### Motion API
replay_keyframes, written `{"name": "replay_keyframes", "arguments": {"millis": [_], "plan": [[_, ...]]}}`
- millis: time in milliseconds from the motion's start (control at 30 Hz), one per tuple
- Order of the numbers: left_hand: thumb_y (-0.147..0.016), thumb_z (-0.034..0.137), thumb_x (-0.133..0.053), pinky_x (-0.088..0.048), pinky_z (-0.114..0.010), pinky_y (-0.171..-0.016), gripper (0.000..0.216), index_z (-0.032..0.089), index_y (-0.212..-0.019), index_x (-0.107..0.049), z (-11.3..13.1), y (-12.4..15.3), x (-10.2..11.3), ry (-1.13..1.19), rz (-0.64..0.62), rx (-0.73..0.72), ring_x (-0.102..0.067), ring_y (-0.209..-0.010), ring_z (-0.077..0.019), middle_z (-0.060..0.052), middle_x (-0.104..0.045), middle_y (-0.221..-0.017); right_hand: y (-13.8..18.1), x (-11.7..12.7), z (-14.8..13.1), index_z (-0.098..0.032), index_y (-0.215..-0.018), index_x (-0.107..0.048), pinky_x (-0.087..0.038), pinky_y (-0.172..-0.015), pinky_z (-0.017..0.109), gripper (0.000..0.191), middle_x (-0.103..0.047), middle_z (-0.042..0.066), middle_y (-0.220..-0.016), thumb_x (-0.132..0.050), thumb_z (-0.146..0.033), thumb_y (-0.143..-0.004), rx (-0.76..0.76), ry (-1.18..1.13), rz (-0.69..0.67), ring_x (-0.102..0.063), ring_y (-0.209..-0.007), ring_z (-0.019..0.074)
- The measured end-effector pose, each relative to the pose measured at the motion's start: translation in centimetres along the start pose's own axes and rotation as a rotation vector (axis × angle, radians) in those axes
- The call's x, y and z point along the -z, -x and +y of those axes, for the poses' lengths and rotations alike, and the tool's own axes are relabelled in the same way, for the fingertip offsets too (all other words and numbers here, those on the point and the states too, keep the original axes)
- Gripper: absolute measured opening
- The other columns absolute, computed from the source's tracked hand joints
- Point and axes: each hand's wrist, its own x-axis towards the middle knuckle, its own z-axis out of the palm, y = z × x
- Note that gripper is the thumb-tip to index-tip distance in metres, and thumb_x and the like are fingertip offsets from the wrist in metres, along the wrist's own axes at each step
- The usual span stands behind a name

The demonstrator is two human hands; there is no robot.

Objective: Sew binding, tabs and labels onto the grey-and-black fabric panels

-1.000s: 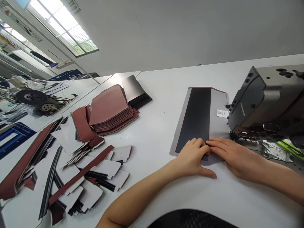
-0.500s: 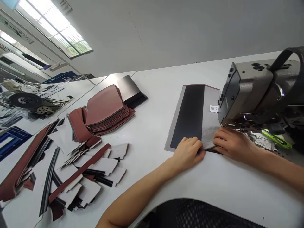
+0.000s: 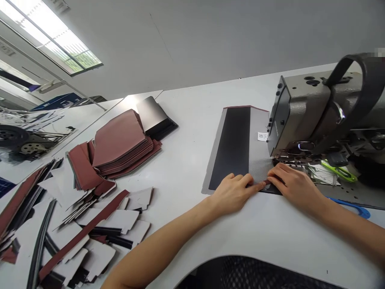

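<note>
A grey mesh fabric panel (image 3: 258, 160) with a wide black strip (image 3: 231, 140), a thin dark-red edge and a small white label (image 3: 262, 136) lies flat, its right side by the sewing machine (image 3: 303, 116). At its near edge my left hand (image 3: 233, 193) is closed, fingers curled on the panel and thumb side pointing right. My right hand (image 3: 293, 181) is closed on the same edge just below the presser foot, fingertips pinched together. Between the two hands a bit of dark-red edge shows. The needle is hidden.
A stack of dark-red panels (image 3: 120, 138) stands left beside dark glossy sheets (image 3: 152, 114). Loose white-backed pieces and dark-red strips (image 3: 90, 230) spread nearer me. Right of my hands lie lime-green snips (image 3: 339, 171) and a blue-handled tool (image 3: 351, 205).
The view has shifted slightly right. My left thumb side has stretched toward my right hand, and the right fingers now pinch the panel's near edge. A blue-handled tool has come into sight.
</note>
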Motion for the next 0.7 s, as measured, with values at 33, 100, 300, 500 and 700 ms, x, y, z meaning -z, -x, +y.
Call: {"name": "replay_keyframes", "arguments": {"millis": [33, 100, 300, 500, 700], "plan": [[-0.104, 0.022, -0.036, -0.048, -0.034, -0.074, 0.049, 0.032, -0.152, -0.04, -0.1, -0.3, 0.2, -0.019, -0.017, -0.012, -0.063, -0.086, -0.0181, -0.006, -0.059, -0.117, 0.3, 0.2, 0.3, -0.022, -0.089, -0.063, -0.049, -0.067, 0.027, 0.026, -0.065, 0.001, -0.086, -0.042, -0.023, -0.105, 0.002, 0.002, -0.007, -0.063, -0.074, 0.0136], [-0.103, 0.026, -0.037, -0.051, -0.034, -0.068, 0.052, 0.033, -0.154, -0.036, -0.2, -0.9, 0.6, -0.049, -0.056, -0.035, -0.063, -0.077, -0.0173, -0.006, -0.058, -0.116, 0.9, 0.5, 0.9, -0.022, -0.091, -0.066, -0.051, -0.069, 0.029, 0.029, -0.066, 0.002, -0.088, -0.04, -0.023, -0.105, -0.006, 0.014, -0.014, -0.064, -0.077, 0.015], [-0.099, 0.028, -0.036, -0.047, -0.028, -0.051, 0.06, 0.034, -0.158, -0.027, -0.4, -2.4, 1.2, -0.104, -0.151, -0.052, -0.058, -0.059, -0.0135, -0.007, -0.058, -0.112, 1.4, 1.1, 1.8, -0.023, -0.096, -0.069, -0.052, -0.074, 0.027, 0.03, -0.067, 0.003, -0.092, -0.041, -0.022, -0.106, 0.066, 0.034, -0.045, -0.065, -0.088, 0.0158], [-0.098, 0.024, -0.037, -0.051, -0.032, -0.058, 0.061, 0.031, -0.159, -0.03, -0.3, -3.0, 1.2, -0.083, -0.172, -0.048, -0.061, -0.064, -0.0162, -0.008, -0.062, -0.111, 0.2, 0.6, 1.4, -0.019, -0.077, -0.059, -0.037, -0.052, 0.028, 0.029, -0.061, 0.002, -0.078, -0.045, -0.018, -0.102, -0.008, 0.107, -0.02, -0.059, -0.068, 0.014], [-0.093, 0.015, -0.044, -0.025, -0.056, -0.124, 0.061, 0.021, -0.154, -0.04, -1.8, -3.4, 0.2, 0.035, 0.025, -0.238, -0.038, -0.148, -0.0301, -0.01, -0.052, -0.152, 1.5, 1.0, 1.6, -0.02, -0.096, -0.068, -0.044, -0.062, 0.025, 0.029, -0.063, 0.003, -0.088, -0.04, -0.012, -0.101, 0.052, 0.079, -0.019, -0.061, -0.075, 0.0135]]}}
